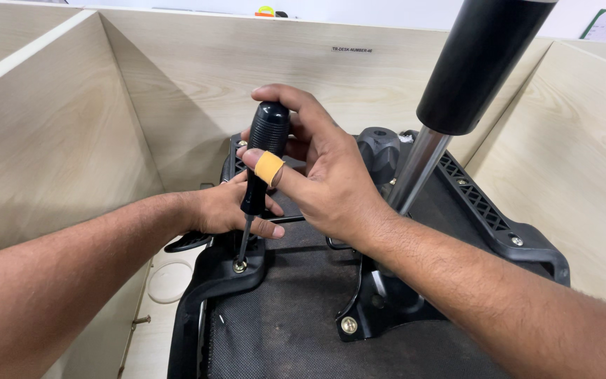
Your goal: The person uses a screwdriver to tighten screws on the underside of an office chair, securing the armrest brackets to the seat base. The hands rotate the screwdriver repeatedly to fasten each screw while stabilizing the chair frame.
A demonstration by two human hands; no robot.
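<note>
Two bare forearms are entering from the lower corners of the frame and meeting above an upturned office chair base covered in dark brown fabric (296,316), which is filling the lower centre. At its lower left edge a black curved plastic armrest bracket (208,284) is lying against the fabric, with a brass-coloured screw (239,266) sitting in it. A second brass-coloured screw (348,325) is showing in the black metal mechanism plate (380,312) at lower centre.

Just above, the left hand (229,207) is resting on the bracket, fingers curled close around the thin metal shaft; whether it is pinching the shaft I cannot tell. The right hand (317,168) is grasping the black ribbed-handled screwdriver (261,158) near the frame's centre, its tip standing on the first screw, nearly upright. One finger is wearing a tan bandage (269,168).

Right of centre, a chrome gas-lift column with a black sleeve (457,77) is rising toward the upper right. Behind everything, pale wood-grain partition walls (57,133) are enclosing the counter (156,330).
</note>
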